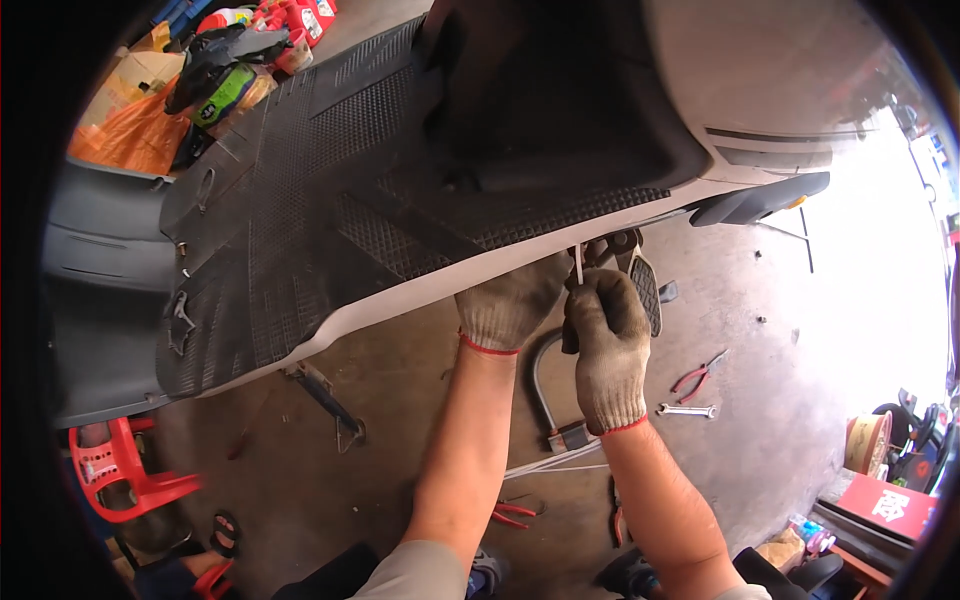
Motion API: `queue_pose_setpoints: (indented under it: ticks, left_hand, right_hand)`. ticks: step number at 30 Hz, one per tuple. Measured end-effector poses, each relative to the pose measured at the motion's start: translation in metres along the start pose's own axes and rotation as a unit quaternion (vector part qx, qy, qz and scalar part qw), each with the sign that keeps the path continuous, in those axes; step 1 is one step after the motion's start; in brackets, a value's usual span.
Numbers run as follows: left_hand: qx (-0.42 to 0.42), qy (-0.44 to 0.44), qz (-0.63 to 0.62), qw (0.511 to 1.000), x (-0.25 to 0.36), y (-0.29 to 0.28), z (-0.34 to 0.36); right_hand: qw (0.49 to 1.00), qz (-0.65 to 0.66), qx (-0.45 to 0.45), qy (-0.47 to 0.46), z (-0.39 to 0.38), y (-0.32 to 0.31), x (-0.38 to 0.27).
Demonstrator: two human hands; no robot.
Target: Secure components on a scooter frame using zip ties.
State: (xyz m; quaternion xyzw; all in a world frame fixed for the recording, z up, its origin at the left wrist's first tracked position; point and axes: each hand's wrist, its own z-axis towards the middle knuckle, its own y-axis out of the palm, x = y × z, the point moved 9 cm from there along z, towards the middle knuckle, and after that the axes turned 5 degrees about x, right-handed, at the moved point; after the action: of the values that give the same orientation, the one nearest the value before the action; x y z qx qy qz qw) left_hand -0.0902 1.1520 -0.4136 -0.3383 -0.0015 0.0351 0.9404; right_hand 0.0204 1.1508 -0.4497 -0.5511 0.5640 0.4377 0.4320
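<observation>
A scooter's black textured floorboard (310, 160) with a pale side edge (420, 287) stretches across the view above my hands. My left hand (515, 300), in a grey work glove with a red cuff, reaches beneath that edge, its fingers hidden. Beside it, my gloved right hand (610, 330) is closed around a thin metal rod (578, 265) that points up toward the underside. What the rod's lower end looks like is covered by the glove. Just right of this hand sits a ridged black footrest (646, 290) in a pale frame.
Red-handled pliers (692, 378) and an open-ended wrench (687, 411) lie on the floor to the right. A curved metal stand (540, 385) rests below my hands. More red-handled pliers (513, 514) lie nearer me. A red plastic chair (120, 470) stands left, by a sandalled foot (224, 535).
</observation>
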Motion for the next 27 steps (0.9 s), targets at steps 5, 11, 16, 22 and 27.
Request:
queue_pose_setpoints:
  ticks: [5, 11, 16, 22, 27]
  left_hand:
    - [-0.029, -0.071, -0.098, 0.992, -0.014, 0.009, -0.007]
    - [0.011, -0.065, -0.025, 0.997, -0.001, 0.0, 0.0]
    - [0.042, -0.433, -0.808, 0.397, -0.018, 0.064, -0.039]
    - [-0.044, -0.466, -0.827, 0.311, -0.006, 0.067, -0.039]
    - [-0.019, -0.452, -0.782, 0.428, -0.01, 0.057, -0.032]
  right_hand:
    - [0.999, 0.022, -0.002, -0.028, 0.003, 0.009, -0.003]
    - [0.998, 0.051, 0.007, -0.02, 0.003, 0.002, -0.008]
    - [0.995, 0.095, -0.009, -0.031, 0.008, 0.003, -0.016]
    - [0.977, 0.2, -0.067, 0.04, 0.006, 0.01, -0.018]
    - [0.987, 0.144, -0.071, -0.008, 0.008, 0.006, -0.019]
